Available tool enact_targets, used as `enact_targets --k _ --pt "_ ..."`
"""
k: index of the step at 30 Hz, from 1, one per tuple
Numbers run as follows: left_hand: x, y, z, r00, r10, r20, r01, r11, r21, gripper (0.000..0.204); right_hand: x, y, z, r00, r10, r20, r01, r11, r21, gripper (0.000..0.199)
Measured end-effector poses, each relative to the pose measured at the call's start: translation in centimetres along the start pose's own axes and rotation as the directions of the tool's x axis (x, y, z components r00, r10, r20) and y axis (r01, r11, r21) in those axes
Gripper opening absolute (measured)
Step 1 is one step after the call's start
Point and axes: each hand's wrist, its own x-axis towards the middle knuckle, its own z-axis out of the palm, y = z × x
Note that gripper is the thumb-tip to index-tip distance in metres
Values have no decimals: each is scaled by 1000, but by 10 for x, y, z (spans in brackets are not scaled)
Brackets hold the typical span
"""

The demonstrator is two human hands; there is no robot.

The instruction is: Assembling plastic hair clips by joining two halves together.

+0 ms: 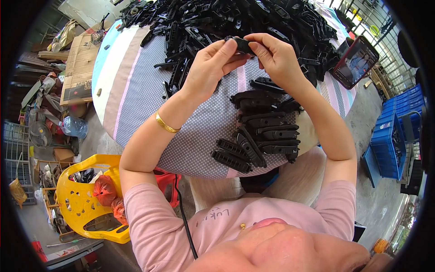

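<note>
Between my two hands, raised over the far half of the table, is a small black plastic part (pixel 243 46). The thumb and fingers of my left hand (pixel 212 63) pinch its left end. My right hand (pixel 273 53) grips the other end with thumb and forefinger. Fingers cover much of the part, so its exact kind cannot be made out. Behind my hands lies a big heap of black plastic parts (pixel 199 22). Closer to me, several similar long black parts (pixel 272 131) are laid side by side in a stack, with slotted black pieces (pixel 232 155) at its near left.
A patterned cloth covers the round table (pixel 140 81). At the right edge a phone (pixel 355 62) stands propped up. A yellow plastic chair (pixel 72 195) holding red bags (pixel 105 190) is at my left. Blue crates (pixel 385 145) stand on the floor at the right.
</note>
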Motion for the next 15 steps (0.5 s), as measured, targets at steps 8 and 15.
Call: enact_targets --k 8,15 --pt "-1 16 -9 992 83 -93 -26 870 492 29 -5 -6 0 992 -123 31 126 981 -144 27" --pt "-5 22 -5 987 160 6 -108 639 762 29 7 -5 -23 937 10 349 2 999 -34 48"
